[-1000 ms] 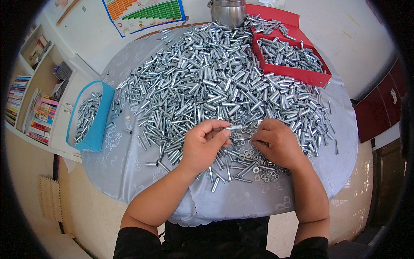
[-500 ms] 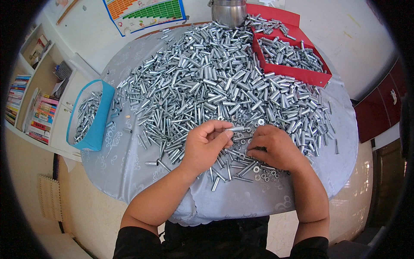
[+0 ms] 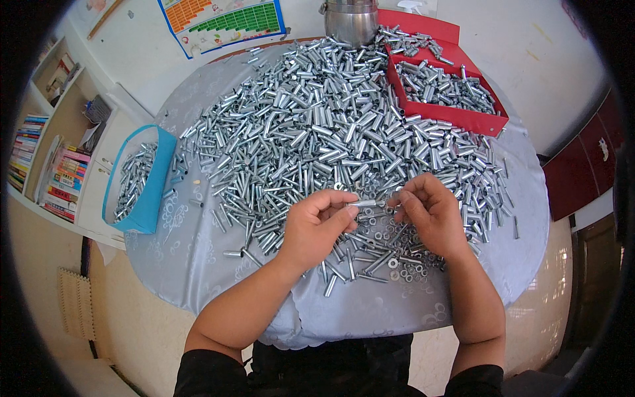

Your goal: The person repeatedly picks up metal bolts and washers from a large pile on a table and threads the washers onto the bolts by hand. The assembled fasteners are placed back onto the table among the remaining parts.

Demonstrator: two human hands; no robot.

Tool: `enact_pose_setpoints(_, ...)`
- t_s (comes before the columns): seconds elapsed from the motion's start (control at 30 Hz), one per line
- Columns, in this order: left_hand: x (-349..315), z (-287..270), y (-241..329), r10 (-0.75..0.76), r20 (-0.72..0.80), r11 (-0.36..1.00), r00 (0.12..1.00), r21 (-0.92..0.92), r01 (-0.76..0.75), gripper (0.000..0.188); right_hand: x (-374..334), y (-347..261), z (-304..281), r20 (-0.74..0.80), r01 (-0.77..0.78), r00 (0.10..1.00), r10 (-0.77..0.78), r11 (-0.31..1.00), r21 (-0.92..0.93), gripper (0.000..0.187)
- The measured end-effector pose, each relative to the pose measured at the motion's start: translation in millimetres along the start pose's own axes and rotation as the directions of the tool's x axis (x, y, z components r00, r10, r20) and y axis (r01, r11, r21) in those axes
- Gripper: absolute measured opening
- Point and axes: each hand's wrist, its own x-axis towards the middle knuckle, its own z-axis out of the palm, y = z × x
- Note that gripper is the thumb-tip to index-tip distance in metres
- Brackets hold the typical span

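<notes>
Left fingers (image 3: 336, 197) are pinching a slim silver metal tube (image 3: 365, 203), lying roughly level above the front of a large heap of silver bolts and sleeves (image 3: 317, 126). Right fingers (image 3: 415, 209) are curling in just beside its free end; can't tell if they're gripping anything. Loose silver ring-shaped washers (image 3: 393, 263) are lying below, on the grey patterned cloth of the round table (image 3: 377, 311).

Containers: an open blue box (image 3: 153, 192) is holding silver metal pieces at left; an open red box (image 3: 456, 116) is holding more at back right, with others resting on its red lid (image 3: 430, 25). A stainless steel pot (image 3: 350, 25) is standing behind the heap, contents hidden.

Writing: a blue-bordered chart (image 3: 231, 21) is showing orange and green printed cells, too small for reading; shelved books (image 3: 66, 178) are showing printed spines.
</notes>
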Motion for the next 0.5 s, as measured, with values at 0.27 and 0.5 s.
enact_pose_setpoints(0.27, -1.2, 2.3, 1.1, -0.012, 0.002, 1.000, 1.000, -0.009, 0.012, 0.020, -1.5, 9.1, 3.6, 0.104, 0.065, 0.993, -0.055, 0.993, -0.099, 0.011)
enact_pose_setpoints(0.5, -0.7, -0.4, -1.0, -0.026, 0.015, 0.999, 1.000, -0.027, 0.027, 0.020, -1.3, -1.2, 9.3, 0.080, -0.045, 0.996, 0.034, 0.990, 0.132, 0.012)
